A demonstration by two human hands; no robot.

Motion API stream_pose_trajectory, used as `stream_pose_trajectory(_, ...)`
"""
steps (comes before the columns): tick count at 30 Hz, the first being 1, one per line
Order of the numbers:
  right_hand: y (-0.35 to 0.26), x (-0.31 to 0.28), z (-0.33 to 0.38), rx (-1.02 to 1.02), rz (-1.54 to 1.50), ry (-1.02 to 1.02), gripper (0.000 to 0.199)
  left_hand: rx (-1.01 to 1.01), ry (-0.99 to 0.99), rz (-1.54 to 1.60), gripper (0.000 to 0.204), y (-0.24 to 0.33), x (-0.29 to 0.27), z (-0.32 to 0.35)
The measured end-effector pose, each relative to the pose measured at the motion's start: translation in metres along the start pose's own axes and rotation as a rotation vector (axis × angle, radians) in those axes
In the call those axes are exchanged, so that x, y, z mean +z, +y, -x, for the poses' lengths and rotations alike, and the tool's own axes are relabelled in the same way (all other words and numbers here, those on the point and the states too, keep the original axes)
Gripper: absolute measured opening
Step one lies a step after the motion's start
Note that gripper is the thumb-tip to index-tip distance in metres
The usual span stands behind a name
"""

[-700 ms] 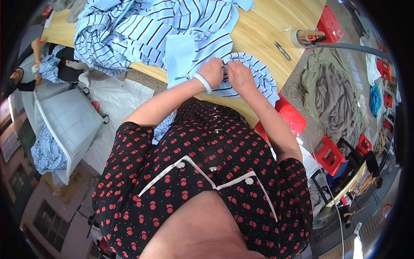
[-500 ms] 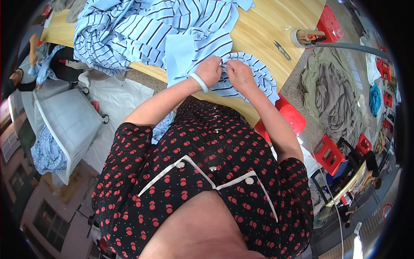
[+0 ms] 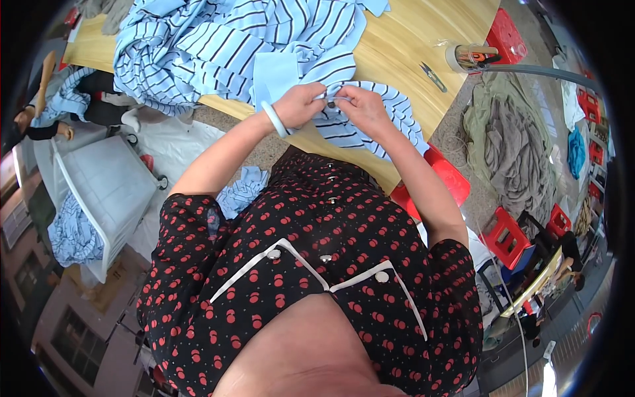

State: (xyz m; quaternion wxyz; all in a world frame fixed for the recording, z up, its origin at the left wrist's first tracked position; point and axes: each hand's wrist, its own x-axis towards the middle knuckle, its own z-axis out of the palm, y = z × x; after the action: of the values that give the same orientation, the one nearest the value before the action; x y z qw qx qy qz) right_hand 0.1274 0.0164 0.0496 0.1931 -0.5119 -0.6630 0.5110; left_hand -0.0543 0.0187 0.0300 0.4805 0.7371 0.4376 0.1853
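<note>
Tabletop [image 3: 407, 49] partly covered by striped fabric [image 3: 331, 67]. Near edge: fabric pinched between fingers [image 3: 316, 91] of left hand [image 3: 296, 106], right hand [image 3: 365, 111].

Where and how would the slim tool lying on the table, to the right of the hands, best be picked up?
Probably across the middle of the slim tool, pinching its long sides from above with the right hand, the nearer one. It lies flat and slanted on the wooden table, apart from the striped cloth. Which end cuts, if either, I cannot tell.
</note>
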Motion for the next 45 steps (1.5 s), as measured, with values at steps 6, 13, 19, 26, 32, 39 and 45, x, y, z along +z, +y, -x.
stream_pose_trajectory(6,-0.002,-0.004,-0.002,0.058,-0.270,-0.098,0.015,-0.253,-0.152,0.371,0.023,0.005,-0.033,0.005)
stream_pose_trajectory(13,0.025,0.008,0.004,-0.195,0.086,-0.082,0.015,-0.305,-0.217,0.339,0.017,-0.019,-0.027,0.008)
stream_pose_trajectory(19,0.024,0.012,0.009,-0.371,0.229,-0.041,0.011,-0.300,-0.482,0.271,0.026,-0.012,-0.035,-0.012)
stream_pose_trajectory(26,0.013,0.012,0.015,-0.312,0.370,-0.083,0.009,-0.211,-0.491,-0.255,0.037,-0.012,-0.003,-0.054)
stream_pose_trajectory(32,0.022,0.005,0.015,-0.369,0.385,0.014,0.010,-0.242,-0.345,0.025,0.029,-0.025,0.017,-0.044)
stream_pose_trajectory(39,0.015,-0.002,0.007,-0.424,0.480,0.092,0.013,-0.258,-0.195,0.222,0.021,-0.028,0.018,-0.038)
stream_pose_trajectory(45,0.008,-0.016,0.004,-0.464,0.477,-0.012,0.009,-0.303,-0.128,0.227,0.026,-0.019,0.014,-0.038)
